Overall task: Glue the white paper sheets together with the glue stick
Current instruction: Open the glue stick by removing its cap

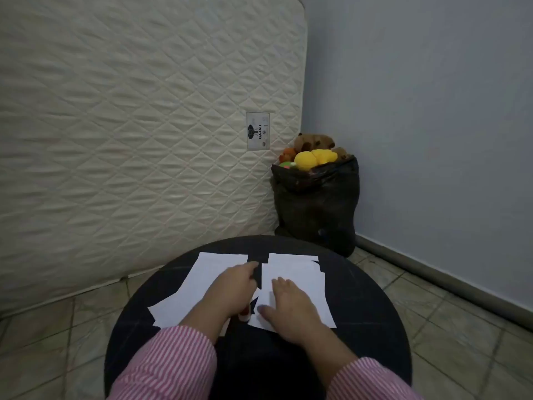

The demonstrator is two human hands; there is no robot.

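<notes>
White paper sheets lie in two groups on a round black table (366, 319). The left sheets (212, 268) fan out toward the table's left edge. The right sheets (300, 271) form a loose overlapping stack. My left hand (232, 285) rests over the left sheets with its fingers curled. A small red and white glue stick (244, 314) pokes out from under the heel of that hand. My right hand (291, 306) lies flat on the near part of the right stack, fingers spread and holding nothing. Both sleeves are pink and white striped.
A quilted mattress (129, 125) leans upright behind the table on the left. A black bag (315, 206) stuffed with plush toys stands in the corner just beyond the table. A pale blue wall (432, 111) runs along the right, with a tiled floor (447, 327) below.
</notes>
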